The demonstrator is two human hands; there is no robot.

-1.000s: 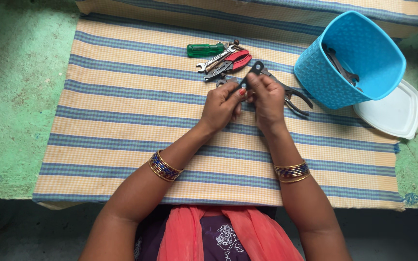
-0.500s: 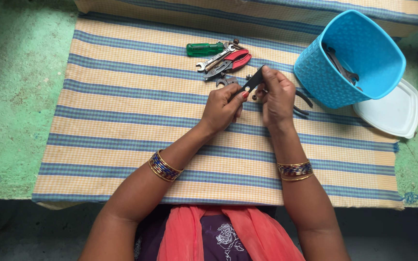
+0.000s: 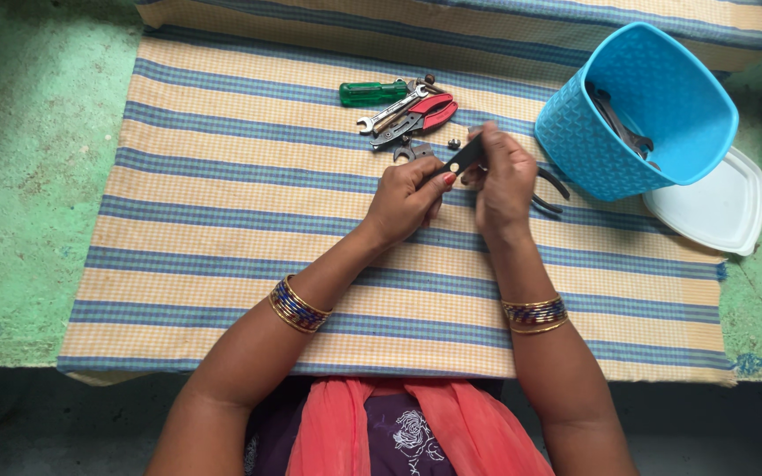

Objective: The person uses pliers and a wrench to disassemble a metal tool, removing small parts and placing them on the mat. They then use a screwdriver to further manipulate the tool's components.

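My left hand (image 3: 406,198) and my right hand (image 3: 502,176) meet above a striped cloth (image 3: 222,220), both gripping a small flat black tool (image 3: 463,159) held slanted between them. Its far end is hidden under my right fingers. Just beyond lies a pile of tools: a green-handled screwdriver (image 3: 372,92), a silver spanner (image 3: 390,112) and red-handled pliers (image 3: 429,112). Black-handled pliers (image 3: 549,189) lie under my right hand, mostly hidden.
A blue plastic container (image 3: 610,159) is tipped on its side at the right with metal tools inside. Its white lid (image 3: 716,207) lies beside it. Green concrete floor (image 3: 19,176) surrounds the cloth.
Both hands have lifted the small black tool off the cloth and tilted it; my right hand has closed further over its end. The black pliers stay on the cloth.
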